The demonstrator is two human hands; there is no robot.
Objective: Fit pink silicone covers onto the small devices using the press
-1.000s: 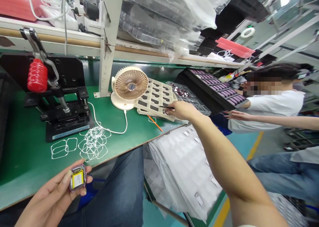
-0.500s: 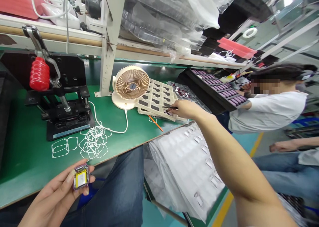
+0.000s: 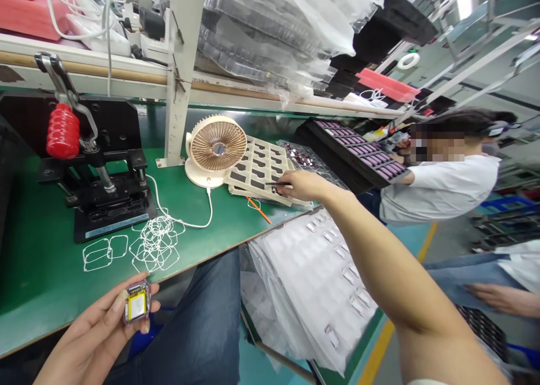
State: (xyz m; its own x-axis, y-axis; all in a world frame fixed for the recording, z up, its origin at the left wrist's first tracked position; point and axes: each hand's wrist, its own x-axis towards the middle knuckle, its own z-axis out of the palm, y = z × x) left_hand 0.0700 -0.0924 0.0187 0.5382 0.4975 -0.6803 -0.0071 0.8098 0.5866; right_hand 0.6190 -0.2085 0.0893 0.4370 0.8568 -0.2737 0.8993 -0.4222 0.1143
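Observation:
My left hand (image 3: 95, 331) grips an opened watch case (image 3: 137, 301) at its edges, low on the left in front of the bench. Inside the purple-rimmed case a yellow-edged, whitish block faces up. Stretched across to the bench's far right part, my right hand (image 3: 306, 186) holds dark tweezers (image 3: 275, 183) above the front right corner of a beige tray (image 3: 246, 187). Dark flat pieces lie in several of the tray's pockets. Whether the tweezers' tips hold anything is too small to tell.
A cream fan (image 3: 217, 146) stands left of the tray. Loose white gasket rings (image 3: 156, 241) lie before a black press (image 3: 112, 202) with a red handle. An orange stick (image 3: 258, 210) is near the bench edge. White-covered trays (image 3: 295, 272) stand below; a co-worker (image 3: 447, 177) sits right.
The view has turned slightly, so the bench items sit a little further left. My right hand with the tweezers has shifted slightly left over the tray; the left hand still holds the watch case.

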